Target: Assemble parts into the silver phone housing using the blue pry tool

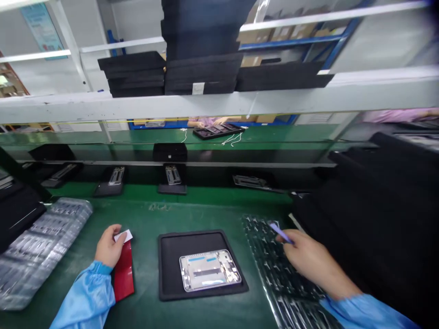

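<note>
Left hand [109,249] pinches a white card [123,236]; right hand [310,260] pinches a purple strip [280,233] (frame [209,270] between).

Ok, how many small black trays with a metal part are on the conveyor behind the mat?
4: far left, left of centre, centre, and right. More may be hidden behind the black stacks at either side.

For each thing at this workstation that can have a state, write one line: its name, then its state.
Left hand: pinching a small white card over a red sheet.
Right hand: gripping a purple tool above the component tray.
Phone frame: lying flat, inner side up, on the black mat.
Black trays: stacked on the shelf.
</note>
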### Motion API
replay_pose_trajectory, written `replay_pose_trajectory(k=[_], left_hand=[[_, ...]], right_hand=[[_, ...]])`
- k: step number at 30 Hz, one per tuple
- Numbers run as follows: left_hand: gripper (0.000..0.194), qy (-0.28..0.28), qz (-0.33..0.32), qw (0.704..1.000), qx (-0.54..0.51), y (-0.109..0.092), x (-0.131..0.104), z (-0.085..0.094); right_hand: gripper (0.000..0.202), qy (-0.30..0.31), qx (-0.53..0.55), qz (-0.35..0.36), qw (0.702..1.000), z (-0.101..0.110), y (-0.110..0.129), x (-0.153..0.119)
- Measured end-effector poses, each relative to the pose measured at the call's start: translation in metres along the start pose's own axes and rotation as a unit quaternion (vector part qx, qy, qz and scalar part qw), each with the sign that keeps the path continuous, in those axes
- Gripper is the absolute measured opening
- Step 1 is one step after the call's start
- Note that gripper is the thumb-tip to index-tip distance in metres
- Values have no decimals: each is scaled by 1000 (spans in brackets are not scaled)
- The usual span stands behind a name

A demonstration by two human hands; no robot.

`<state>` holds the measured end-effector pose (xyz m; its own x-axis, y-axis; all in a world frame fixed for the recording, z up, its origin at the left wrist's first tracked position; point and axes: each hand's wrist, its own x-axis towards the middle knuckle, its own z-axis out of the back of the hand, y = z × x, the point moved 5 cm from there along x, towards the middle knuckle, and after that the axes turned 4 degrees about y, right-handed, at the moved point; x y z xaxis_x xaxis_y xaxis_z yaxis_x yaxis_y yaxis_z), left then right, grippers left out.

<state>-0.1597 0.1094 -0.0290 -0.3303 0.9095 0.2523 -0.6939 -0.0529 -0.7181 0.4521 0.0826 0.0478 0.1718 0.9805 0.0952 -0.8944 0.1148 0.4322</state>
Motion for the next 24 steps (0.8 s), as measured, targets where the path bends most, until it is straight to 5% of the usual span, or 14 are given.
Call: replay_pose_trajectory(k=[5, 13, 24], left_hand=[[39, -17, -38, 999, 25, -6, -3, 13], [30, -38, -74, 995, 59, -36, -24, 38], [16, -23, -117, 992, -43, -112, -60, 34]], right_hand=[[22, 80, -23, 60, 995, -37, -13, 33], [26, 89, -75, 51, 992, -70, -36, 35], [27, 81, -63, -11, 995, -38, -26, 28]])
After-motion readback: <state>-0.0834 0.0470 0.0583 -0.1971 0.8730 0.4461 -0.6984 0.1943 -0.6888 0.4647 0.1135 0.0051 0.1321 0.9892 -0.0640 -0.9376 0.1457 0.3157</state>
